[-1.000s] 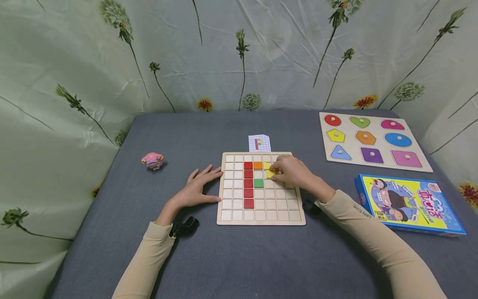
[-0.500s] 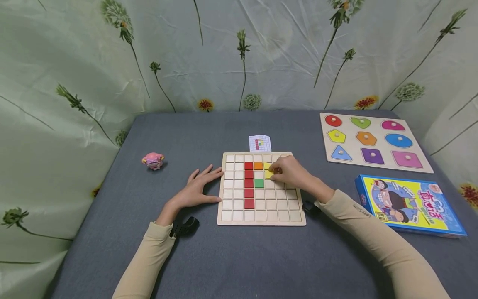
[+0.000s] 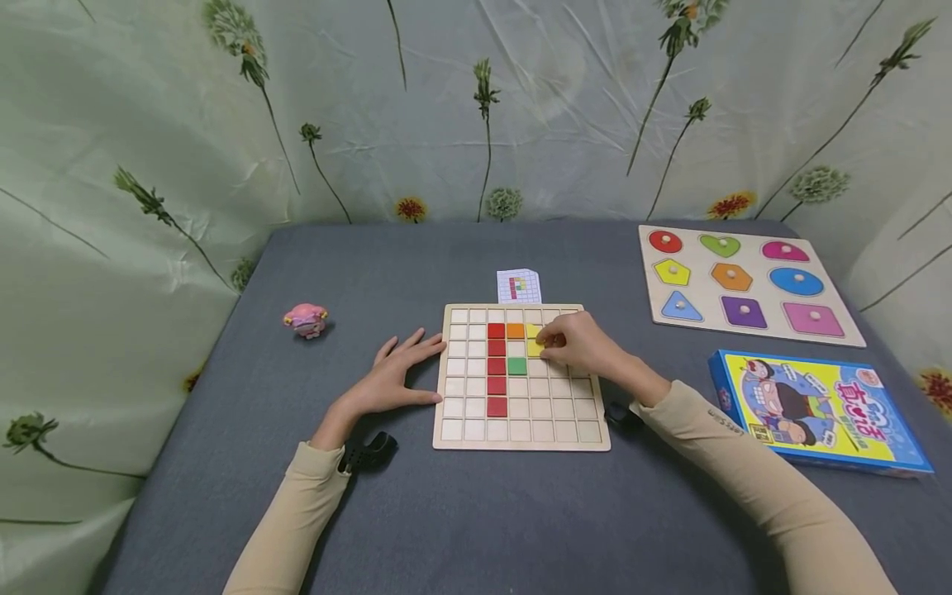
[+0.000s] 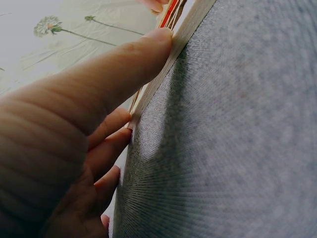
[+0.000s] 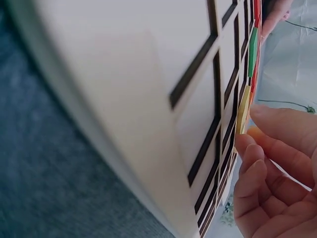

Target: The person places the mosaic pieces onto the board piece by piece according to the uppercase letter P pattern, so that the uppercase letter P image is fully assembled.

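Note:
A pale wooden grid board [image 3: 521, 440] lies on the table, with a column of red tiles [image 3: 496, 366], an orange tile [image 3: 515, 330] and a green tile [image 3: 516, 366] in its cells. Two yellow tiles sit one below the other, right of the orange one. My right hand [image 3: 583, 343] pinches the lower yellow tile [image 5: 243, 109] between thumb and fingertips, at its cell. At the board's left edge, my left hand [image 3: 390, 376] rests with fingers spread and thumb [image 4: 124, 62] extended, fingertips against the wooden side.
A small pattern card [image 3: 519, 286] lies behind the board. Pink toy figure [image 3: 306, 320] on the left. To the right are a shape puzzle board [image 3: 754, 285] with knobbed pieces and a blue and yellow box [image 3: 821, 411]. A flowered curtain hangs behind.
The lower yellow tile has shifted slightly left, in line with the one above it, with my right fingers still on it. My left hand has stayed in place.

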Demonstrator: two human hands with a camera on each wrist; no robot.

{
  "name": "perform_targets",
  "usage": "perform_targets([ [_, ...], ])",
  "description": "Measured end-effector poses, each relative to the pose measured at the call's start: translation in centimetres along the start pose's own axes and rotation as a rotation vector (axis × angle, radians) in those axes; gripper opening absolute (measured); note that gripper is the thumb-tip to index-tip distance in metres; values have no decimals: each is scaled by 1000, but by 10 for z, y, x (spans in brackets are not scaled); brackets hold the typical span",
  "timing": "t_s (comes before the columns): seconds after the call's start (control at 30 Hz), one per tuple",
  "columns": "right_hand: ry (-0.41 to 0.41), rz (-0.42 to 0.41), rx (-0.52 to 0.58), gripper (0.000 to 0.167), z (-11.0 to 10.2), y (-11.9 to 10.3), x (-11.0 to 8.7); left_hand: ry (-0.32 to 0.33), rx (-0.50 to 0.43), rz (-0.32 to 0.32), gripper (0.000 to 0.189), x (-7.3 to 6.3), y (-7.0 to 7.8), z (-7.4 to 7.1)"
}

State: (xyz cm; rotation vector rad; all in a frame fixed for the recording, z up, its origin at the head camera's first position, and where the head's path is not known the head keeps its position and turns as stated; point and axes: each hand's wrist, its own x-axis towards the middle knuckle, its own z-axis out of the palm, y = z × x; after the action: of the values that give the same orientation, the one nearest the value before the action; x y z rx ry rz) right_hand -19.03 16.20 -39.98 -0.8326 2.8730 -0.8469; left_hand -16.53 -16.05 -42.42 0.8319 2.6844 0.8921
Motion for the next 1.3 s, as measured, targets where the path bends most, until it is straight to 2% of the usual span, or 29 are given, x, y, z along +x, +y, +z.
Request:
perform_targets([
  [0.3,64,4,13,21,-3,3,0,2,4,5,80,0,1,0],
  [0.77,51,11,18,22,-8,4,-3,-8,3,-2,80,3,4,-2],
  [1.03,43,19,-8,23,-22,9,-14,1,10,6,80,1,2,-1],
  [1.3,45,11,-59,19,-32,21,-34,0,20,-1,80,1,0,0],
])
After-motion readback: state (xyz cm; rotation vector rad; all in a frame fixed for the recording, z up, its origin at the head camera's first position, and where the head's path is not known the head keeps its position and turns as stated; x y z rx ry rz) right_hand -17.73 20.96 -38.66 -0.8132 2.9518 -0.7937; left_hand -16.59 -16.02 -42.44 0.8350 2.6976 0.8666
